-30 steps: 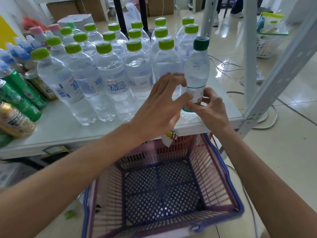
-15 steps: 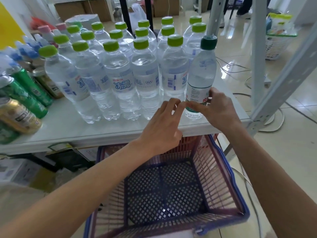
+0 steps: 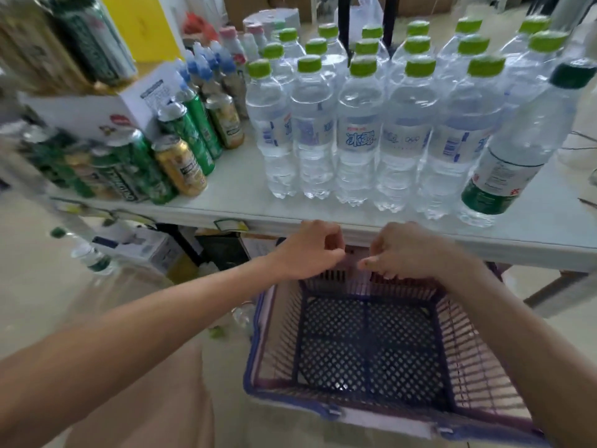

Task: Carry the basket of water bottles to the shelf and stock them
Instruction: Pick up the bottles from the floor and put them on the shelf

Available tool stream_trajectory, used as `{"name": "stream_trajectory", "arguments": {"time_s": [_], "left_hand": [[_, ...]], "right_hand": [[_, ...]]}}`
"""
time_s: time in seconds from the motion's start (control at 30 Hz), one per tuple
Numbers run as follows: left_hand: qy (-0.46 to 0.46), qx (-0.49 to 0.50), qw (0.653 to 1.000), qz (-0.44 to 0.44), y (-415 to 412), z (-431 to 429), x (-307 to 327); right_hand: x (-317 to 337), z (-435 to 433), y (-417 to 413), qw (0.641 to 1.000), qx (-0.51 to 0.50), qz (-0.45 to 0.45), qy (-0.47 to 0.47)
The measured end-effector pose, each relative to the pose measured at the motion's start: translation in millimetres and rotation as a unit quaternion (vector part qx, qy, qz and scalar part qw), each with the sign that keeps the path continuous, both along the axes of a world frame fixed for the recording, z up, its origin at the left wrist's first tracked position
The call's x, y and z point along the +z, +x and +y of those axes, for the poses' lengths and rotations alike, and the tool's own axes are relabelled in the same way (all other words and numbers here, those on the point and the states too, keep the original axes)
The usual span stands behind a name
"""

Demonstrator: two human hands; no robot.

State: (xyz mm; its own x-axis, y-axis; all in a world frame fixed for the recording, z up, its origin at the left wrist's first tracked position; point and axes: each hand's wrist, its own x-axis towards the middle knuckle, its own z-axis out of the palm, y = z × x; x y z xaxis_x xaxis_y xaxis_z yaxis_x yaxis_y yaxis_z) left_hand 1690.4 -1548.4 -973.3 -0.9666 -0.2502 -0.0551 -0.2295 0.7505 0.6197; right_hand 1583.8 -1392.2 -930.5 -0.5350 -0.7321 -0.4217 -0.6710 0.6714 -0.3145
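Starting from the basket (image 3: 365, 344), you can see its mesh floor bare from wall to wall, with no bottle left inside; it sits low in front of you, its far rim tucked just under the front edge of the shelf (image 3: 235, 185). Your left hand (image 3: 310, 250) and right hand (image 3: 407, 250) hover side by side at that far rim, fingers curled in narrow. Whether they actually grip the rim or hold nothing cannot be told from this angle. Above them the water bottles (image 3: 357, 130) stand upright in tidy rows on the shelf, light green caps lined up, and a taller dark-capped bottle (image 3: 523, 140) closes the front row at the right end, near the edge. Cans (image 3: 185, 166) crowd the shelf to the left. By this evidence the carrying and stocking look finished, and what remains is probably only taking the empty basket away. On the floor at the left lies a blurred floor bottle (image 3: 90, 257), which may still need shelving
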Motion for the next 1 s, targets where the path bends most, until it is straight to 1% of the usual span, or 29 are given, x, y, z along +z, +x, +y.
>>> {"name": "stream_trajectory", "arguments": {"time_s": [0.1,0.23,0.3,0.33,0.4,0.47,0.5,0.57,0.63,0.7,0.77,0.83,0.9,0.93,1.0], "left_hand": [[-0.013,0.027,0.999,-0.026,9,-21,1],[-0.087,0.076,0.985,-0.125,30,-61,-4],[-0.077,0.095,0.98,-0.16,48,-81,-7],[-0.066,0.089,0.978,-0.177,58,-91,-9],[-0.057,0.046,0.972,-0.225,80,-112,-13],[-0.084,0.007,0.96,-0.267,100,-135,-25],[-0.109,0.002,0.953,-0.283,109,-146,-34],[-0.141,0.009,0.941,-0.306,127,-172,-54],[-0.15,0.019,0.941,-0.303,143,-195,-77],[-0.16,0.024,0.941,-0.297,158,-216,-100],[-0.174,0.019,0.938,-0.301,173,-238,-128],[-0.207,-0.008,0.931,-0.3,184,-255,-158],[-0.277,-0.053,0.92,-0.273,189,-267,-183],[-0.306,-0.08,0.912,-0.263,188,-271,-193],[-0.326,-0.125,0.899,-0.263,189,-276,-216]], "right_hand": [[-12,-18,15,0.999,0.042,-0.025,0.009],[-36,-50,39,0.997,0.048,-0.04,-0.044],[-49,-71,54,0.994,0.065,-0.032,-0.079],[-55,-82,62,0.991,0.084,-0.03,-0.1],[-64,-108,78,0.981,0.139,-0.03,-0.135],[-74,-134,92,0.97,0.183,-0.026,-0.155],[-79,-146,98,0.968,0.198,-0.018,-0.155],[-92,-173,107,0.963,0.234,-0.003,-0.135],[-108,-199,115,0.955,0.275,0.011,-0.112],[-122,-223,124,0.946,0.314,0.048,-0.068],[-138,-245,131,0.928,0.359,0.099,-0.014],[-157,-267,138,0.901,0.408,0.145,0.018],[-181,-288,141,0.876,0.451,0.167,0.047],[-191,-297,142,0.868,0.464,0.165,0.06],[-209,-309,141,0.866,0.463,0.164,0.095]]}}
